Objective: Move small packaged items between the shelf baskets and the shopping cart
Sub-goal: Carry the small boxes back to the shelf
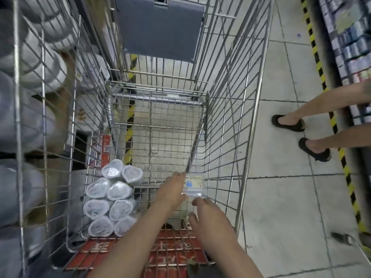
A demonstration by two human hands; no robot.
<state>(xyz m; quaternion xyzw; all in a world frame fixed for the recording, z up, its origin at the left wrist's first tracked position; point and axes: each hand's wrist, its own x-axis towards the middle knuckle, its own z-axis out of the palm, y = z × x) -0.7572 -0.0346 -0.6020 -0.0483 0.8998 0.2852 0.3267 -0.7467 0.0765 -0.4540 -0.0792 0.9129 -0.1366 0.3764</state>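
Head view, looking down into a wire shopping cart [222, 109]. Both forearms reach into the cart from the near edge.

Left hand [170, 189]: fingers extended forward, fingertips touching the left edge of a small clear packet [193, 185]. Grip looks flat and mostly open; whether the thumb is under the packet cannot be told from this angle.

Right hand [208, 212]: fingers loosely curled, thumb spread toward the left. Fingertips sit at the packet's near edge. Whether they actually pinch it cannot be told; no firm closure is visible.

Packet: clear plastic with a pale label and a blue mark, lying low in the cart close to the right wall, near the bottom grid. It sits between the two hands.

Other cart contents: a stack of clear lidded cups [113, 201], wrapped in plastic, lying on their sides against the left wall, well apart from the packet. A red panel with printing [174, 253] lies across the near end of the cart beneath the forearms.

Surroundings: grey fold-down seat flap [158, 29] at the far end of the cart. To the left, a wire shelf basket [44, 109] holds blurred pale round containers. To the right, a tiled floor [285, 197] with yellow-and-black hazard tape [321, 73], and another person's legs in dark sandals [289, 123].
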